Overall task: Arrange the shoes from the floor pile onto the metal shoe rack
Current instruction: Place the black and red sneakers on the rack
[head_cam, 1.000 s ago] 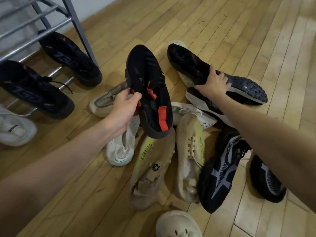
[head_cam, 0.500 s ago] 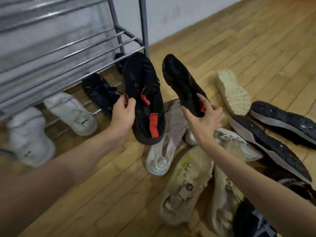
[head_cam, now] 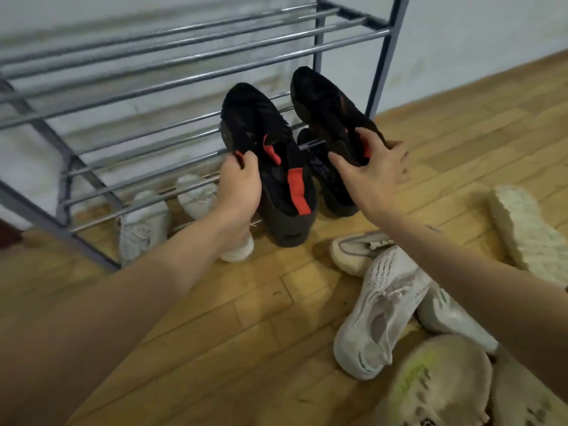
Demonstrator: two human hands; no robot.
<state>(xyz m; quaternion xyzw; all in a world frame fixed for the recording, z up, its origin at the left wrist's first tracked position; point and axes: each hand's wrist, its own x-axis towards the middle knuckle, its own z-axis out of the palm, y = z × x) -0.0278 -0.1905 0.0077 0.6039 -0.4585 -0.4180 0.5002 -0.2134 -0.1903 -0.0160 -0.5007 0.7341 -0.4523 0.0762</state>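
My left hand (head_cam: 238,182) grips a black knit shoe with red tabs (head_cam: 270,167) by its collar, toe pointing at the metal shoe rack (head_cam: 190,72). My right hand (head_cam: 370,167) holds the matching black shoe (head_cam: 325,109) by its heel, lifted a little higher and to the right. Both shoes hang in front of the rack's middle and lower bars. On the bottom tier sit two white shoes (head_cam: 144,222) and a dark shoe (head_cam: 329,179), partly hidden behind the held pair.
The floor pile lies at the lower right: a white knit shoe (head_cam: 381,309), a beige shoe with green marks (head_cam: 436,385), a grey-cream shoe (head_cam: 356,250) and an upturned cream sole (head_cam: 528,232). Wooden floor spreads in front of the rack; a wall stands behind it.
My right hand picked the second black shoe out of the pile. Both hands carried the pair up and toward the rack, and the view turned to face it.
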